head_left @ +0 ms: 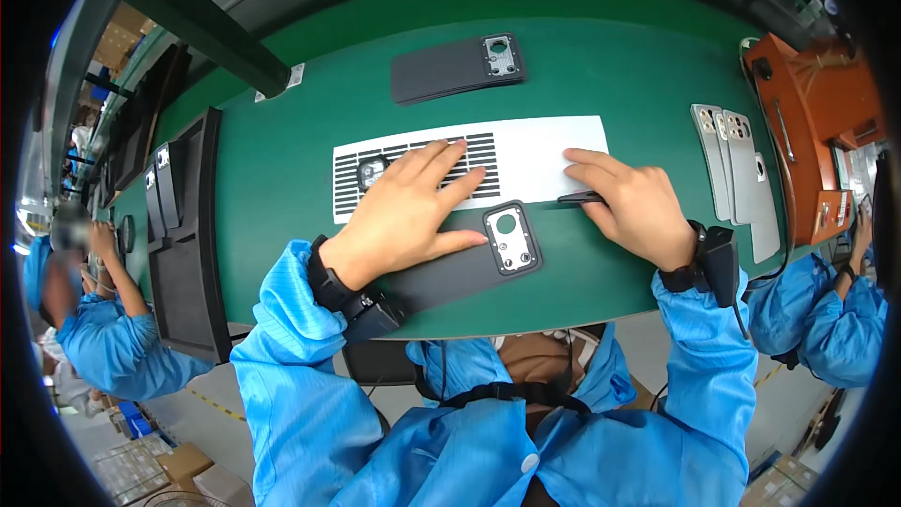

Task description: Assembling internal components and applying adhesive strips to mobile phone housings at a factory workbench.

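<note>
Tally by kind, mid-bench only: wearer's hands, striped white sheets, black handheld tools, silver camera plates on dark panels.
Hands: 2 (left hand, right hand)
Striped white sheet: 1
Black handheld tool: 1
Silver plates: 2 (nearer plate, farther plate)
Total: 6

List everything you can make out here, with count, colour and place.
Table: one, green, under the work
Sheet: one, white with black strips, mid-table
Lens piece: one, black, beside left hand
Near panel: one, dark grey, near front edge
Far panels: count unclear, dark grey, behind sheet
Light panels: at least four, silver-grey, right
Cabinet: one, orange, far right
Tray: one, black, left
Post: one, green, upper left
Co-workers: at least two, blue clothing, both sides
Slender tool: one, black, in right hand
Wrist devices: two, black, one per wrist
Left hand: one, bare, on sheet
Right hand: one, bare, at sheet's right
</note>
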Motion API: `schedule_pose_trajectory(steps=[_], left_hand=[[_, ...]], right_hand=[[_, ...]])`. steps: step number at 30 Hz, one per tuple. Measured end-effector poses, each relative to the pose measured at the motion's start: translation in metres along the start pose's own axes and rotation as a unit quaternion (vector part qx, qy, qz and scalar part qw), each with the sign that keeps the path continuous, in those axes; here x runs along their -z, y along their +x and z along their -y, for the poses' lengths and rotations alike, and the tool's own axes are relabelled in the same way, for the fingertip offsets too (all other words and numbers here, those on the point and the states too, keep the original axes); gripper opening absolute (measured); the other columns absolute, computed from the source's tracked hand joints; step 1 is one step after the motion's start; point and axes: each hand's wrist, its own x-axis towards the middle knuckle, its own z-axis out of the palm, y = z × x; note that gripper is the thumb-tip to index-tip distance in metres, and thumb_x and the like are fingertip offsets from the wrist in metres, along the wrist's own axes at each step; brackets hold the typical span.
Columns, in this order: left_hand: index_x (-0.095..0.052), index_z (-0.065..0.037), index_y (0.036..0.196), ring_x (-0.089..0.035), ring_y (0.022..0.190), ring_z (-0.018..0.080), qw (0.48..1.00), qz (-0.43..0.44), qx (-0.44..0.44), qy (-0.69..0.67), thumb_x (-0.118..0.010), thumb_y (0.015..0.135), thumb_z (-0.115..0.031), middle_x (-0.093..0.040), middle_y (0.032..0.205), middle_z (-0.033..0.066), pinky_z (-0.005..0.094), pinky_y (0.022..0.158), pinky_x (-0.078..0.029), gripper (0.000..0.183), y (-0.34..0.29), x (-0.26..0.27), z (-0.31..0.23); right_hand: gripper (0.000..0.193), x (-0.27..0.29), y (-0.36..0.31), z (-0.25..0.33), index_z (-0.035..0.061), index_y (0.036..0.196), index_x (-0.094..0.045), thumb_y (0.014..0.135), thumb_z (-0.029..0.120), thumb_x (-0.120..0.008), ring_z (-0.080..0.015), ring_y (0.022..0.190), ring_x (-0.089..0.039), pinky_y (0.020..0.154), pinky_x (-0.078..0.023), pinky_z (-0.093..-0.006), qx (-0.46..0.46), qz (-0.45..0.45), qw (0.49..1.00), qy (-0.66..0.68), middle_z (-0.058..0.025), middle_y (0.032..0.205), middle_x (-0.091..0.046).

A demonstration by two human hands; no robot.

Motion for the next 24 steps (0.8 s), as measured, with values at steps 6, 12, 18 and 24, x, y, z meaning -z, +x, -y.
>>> schedule_pose_trajectory(steps=[6, 12, 18, 24], left_hand=[[-0.057, -0.008, 0.133, -0.044, 0.132, 0.0408, 0.999, -0.034, -0.01, -0.019, -0.074, 0.08, -0.048, -0.045, 0.144, 0.0235, 0.0502, 0.11, -0.037, 0.069, -0.002, -0.01, -0.006], [-0.06, -0.004, 0.125, -0.051, 0.118, 0.037, 0.997, -0.064, -0.012, -0.034, -0.073, 0.073, -0.056, -0.053, 0.129, 0.0195, 0.0469, 0.098, -0.042, 0.075, -0.009, -0.002, -0.018], [-0.063, -0.002, 0.119, -0.06, 0.101, 0.0305, 0.999, -0.011, -0.028, -0.023, -0.075, 0.068, -0.054, -0.06, 0.116, 0.0178, 0.0386, 0.085, -0.049, 0.074, -0.024, 0.002, -0.045], [-0.065, -0.004, 0.114, -0.062, 0.101, 0.03, 0.997, -0.033, -0.015, -0.066, -0.08, 0.067, -0.041, -0.062, 0.117, 0.0181, 0.0383, 0.084, -0.052, 0.061, -0.02, 0.004, -0.045]], right_hand=[[0.015, 0.022, 0.021, 0.011, 0.0004, 0.094, -0.063, 0.089, 0.014, -0.062, -0.0335, 0.078, -0.063, 0.071, -0.051, -0.039, 0.0, -0.108, 0.985, 0.135, -0.0131, 0.096, -0.066], [0.037, 0.011, 0.072, 0.005, 0.0031, 0.084, -0.065, 0.102, 0.034, -0.053, -0.0065, 0.066, -0.054, 0.062, -0.046, -0.0229, -0.09, 0.037, 0.882, 0.461, -0.0017, 0.08, -0.063], [0.031, -0.018, 0.082, -0.003, -0.0005, 0.095, -0.067, 0.102, 0.028, -0.056, -0.008, 0.072, -0.061, 0.07, -0.052, -0.023, -0.088, -0.013, 0.834, 0.545, -0.0053, 0.089, -0.068], [0.031, -0.031, 0.078, -0.01, -0.0005, 0.097, -0.066, 0.102, 0.028, -0.056, -0.0083, 0.073, -0.063, 0.071, -0.053, -0.0233, -0.106, -0.016, 0.81, 0.577, -0.0069, 0.094, -0.07]])
